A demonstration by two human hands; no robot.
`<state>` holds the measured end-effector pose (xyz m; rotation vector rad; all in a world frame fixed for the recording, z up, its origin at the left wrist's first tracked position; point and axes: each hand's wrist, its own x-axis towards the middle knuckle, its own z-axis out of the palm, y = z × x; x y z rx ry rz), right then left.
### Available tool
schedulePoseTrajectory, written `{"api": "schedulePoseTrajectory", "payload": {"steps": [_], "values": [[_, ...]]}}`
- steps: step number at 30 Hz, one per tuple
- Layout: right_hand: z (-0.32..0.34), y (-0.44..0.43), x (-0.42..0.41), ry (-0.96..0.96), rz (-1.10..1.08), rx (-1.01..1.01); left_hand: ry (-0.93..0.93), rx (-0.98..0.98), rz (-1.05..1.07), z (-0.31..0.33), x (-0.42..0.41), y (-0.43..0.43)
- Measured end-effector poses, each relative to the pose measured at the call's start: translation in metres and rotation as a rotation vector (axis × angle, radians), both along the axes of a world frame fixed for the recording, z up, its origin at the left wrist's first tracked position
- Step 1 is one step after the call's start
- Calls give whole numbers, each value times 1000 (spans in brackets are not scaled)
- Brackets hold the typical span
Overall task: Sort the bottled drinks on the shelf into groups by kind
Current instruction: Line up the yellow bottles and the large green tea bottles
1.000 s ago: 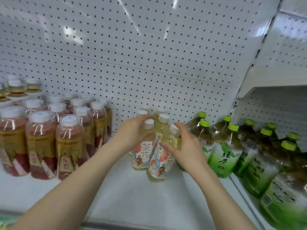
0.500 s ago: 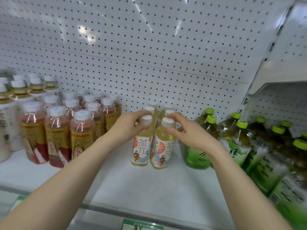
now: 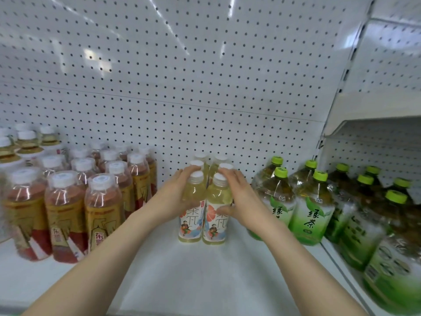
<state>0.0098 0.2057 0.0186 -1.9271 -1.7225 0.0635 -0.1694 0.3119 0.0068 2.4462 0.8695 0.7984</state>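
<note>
- Two hands cup my pale tea bottles [image 3: 202, 215] mid-shelf: left hand [image 3: 173, 197] and right hand [image 3: 239, 199] spread, pressing the cluster's sides.
- Red bottles [image 3: 66, 208] left, green-capped bottles [image 3: 312, 208] right.

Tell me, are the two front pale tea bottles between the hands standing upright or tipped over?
Upright. The two front pale tea bottles stand on their bases on the shelf, white caps on top, side by side.

Pretty clearly a shop, like a convenience store drinks aisle: white metal shelf [image 3: 205, 270] with a pegboard back panel [image 3: 205, 76], stocked in rows with red tea bottles [image 3: 66, 215], pale yellow tea bottles [image 3: 214, 215] and big green tea bottles [image 3: 312, 208].
</note>
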Motion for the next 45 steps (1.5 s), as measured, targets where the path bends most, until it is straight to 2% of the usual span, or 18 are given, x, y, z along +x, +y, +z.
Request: {"api": "schedulePoseTrajectory", "payload": {"steps": [3,12,16,20,24,29,35,41,45], "values": [[2,4,4,33,14,-27,18,-74,-59,0,-2,6],[0,5,7,56,22,-3,0,-91,-76,-3,-4,9],[0,-3,5,33,18,-21,43,49,7,-3,-2,1],[-1,-25,1,-79,-14,18,47,202,91,-4,1,-16],[-13,-69,6,-120,-81,153,-76,394,113,-4,12,-34],[-27,-129,40,-129,-223,286,-222,531,-36,-8,55,-69],[-8,-162,99,-77,-419,426,-167,442,-158,-8,121,-115],[8,-218,162,-293,-634,655,-198,375,-279,-7,192,-172],[6,-262,224,-300,-716,674,-181,299,-328,-6,235,-214]]}}
